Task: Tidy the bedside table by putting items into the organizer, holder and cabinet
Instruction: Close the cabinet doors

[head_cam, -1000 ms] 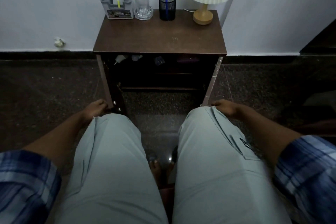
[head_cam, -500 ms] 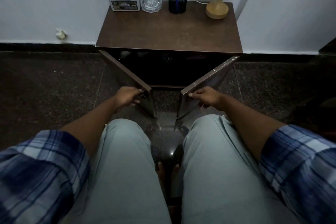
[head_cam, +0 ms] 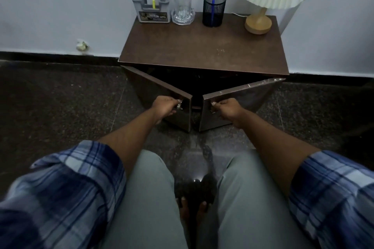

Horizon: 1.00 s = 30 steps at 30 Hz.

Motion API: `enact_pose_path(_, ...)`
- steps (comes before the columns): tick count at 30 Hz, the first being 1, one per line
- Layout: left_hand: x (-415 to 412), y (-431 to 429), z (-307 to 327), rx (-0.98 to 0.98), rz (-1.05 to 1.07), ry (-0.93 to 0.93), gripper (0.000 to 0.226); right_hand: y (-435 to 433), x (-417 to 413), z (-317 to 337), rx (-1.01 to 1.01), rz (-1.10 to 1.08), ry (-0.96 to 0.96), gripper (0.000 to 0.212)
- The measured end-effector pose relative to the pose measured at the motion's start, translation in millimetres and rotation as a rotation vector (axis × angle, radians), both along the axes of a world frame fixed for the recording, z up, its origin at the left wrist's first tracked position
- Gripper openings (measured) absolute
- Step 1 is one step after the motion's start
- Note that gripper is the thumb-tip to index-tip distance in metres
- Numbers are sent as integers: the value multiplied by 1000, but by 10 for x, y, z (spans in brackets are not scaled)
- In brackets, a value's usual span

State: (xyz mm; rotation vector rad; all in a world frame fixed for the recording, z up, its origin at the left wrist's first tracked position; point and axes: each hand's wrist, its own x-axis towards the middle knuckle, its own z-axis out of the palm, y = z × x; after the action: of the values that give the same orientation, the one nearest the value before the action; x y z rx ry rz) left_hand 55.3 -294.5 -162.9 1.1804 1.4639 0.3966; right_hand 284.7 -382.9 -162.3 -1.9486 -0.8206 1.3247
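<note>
The brown bedside table point(head_cam: 202, 50) stands against the wall. Its two cabinet doors are partly swung in, a narrow gap between them. My left hand point(head_cam: 165, 105) grips the handle of the left door point(head_cam: 153, 91). My right hand point(head_cam: 227, 107) grips the handle of the right door point(head_cam: 242, 97). At the back of the top stand a grey organizer point(head_cam: 151, 9) with papers and a yellow item, and a black mesh holder point(head_cam: 214, 9) with a blue pen point(head_cam: 214, 0). The cabinet's inside is dark and mostly hidden.
A clear glass mug point(head_cam: 182, 4) stands between organizer and holder. A lamp point(head_cam: 261, 2) with a pleated shade sits at the back right. My knees point(head_cam: 153, 198) are close in front on the dark stone floor. A crumpled scrap point(head_cam: 82, 45) lies by the wall at left.
Both hands left my knees, took the door handles and swung the two wide-open doors inward toward each other. The view shifted closer to the table.
</note>
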Motion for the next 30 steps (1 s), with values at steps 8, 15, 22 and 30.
enact_pose_path(8,359,217,-133,57,159,-10,22,335,-64,-115,42,-82,-110,37)
enact_pose_path(15,573,438,-117,42,245,5,22,628,-123,-137,88,-174,-190,40)
enact_pose_path(22,711,576,-79,29,275,-35,18,844,-134,-197,92,-285,-185,38)
enact_pose_path(30,712,659,-80,83,198,47,27,840,-115,-164,103,-289,-230,43)
